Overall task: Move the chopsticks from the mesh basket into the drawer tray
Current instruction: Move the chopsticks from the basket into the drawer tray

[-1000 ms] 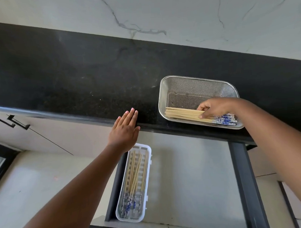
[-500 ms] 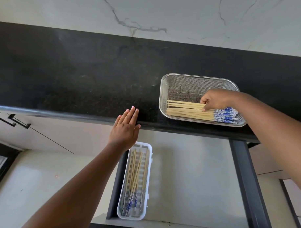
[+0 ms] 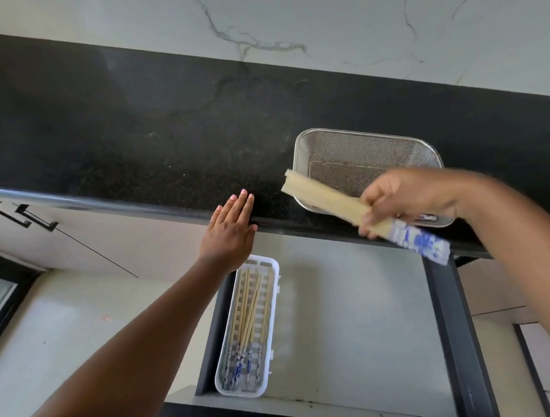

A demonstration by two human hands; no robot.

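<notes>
My right hand [image 3: 404,200] is shut on a bundle of pale wooden chopsticks [image 3: 320,197] with blue-and-white patterned ends, blurred by motion, held above the front edge of the steel mesh basket [image 3: 362,146] on the black counter. A trace of blue pattern shows in the basket's front right corner; what it is I cannot tell. Below, the white slotted drawer tray [image 3: 272,289] lies at the left of the open drawer with several chopsticks [image 3: 249,306] in it. My left hand [image 3: 229,233] lies flat, fingers together, on the counter's front edge above the tray.
The black counter [image 3: 140,135] runs across the view under a white marble wall. The grey drawer floor [image 3: 349,315] stretches to the right of the tray, framed by dark drawer sides [image 3: 448,311]. Cabinet fronts with black handles [image 3: 34,218] are at the left.
My right hand has closed on the chopsticks in the basket and lifted them up and toward the front, tilting them. My left hand has stayed on the counter edge.
</notes>
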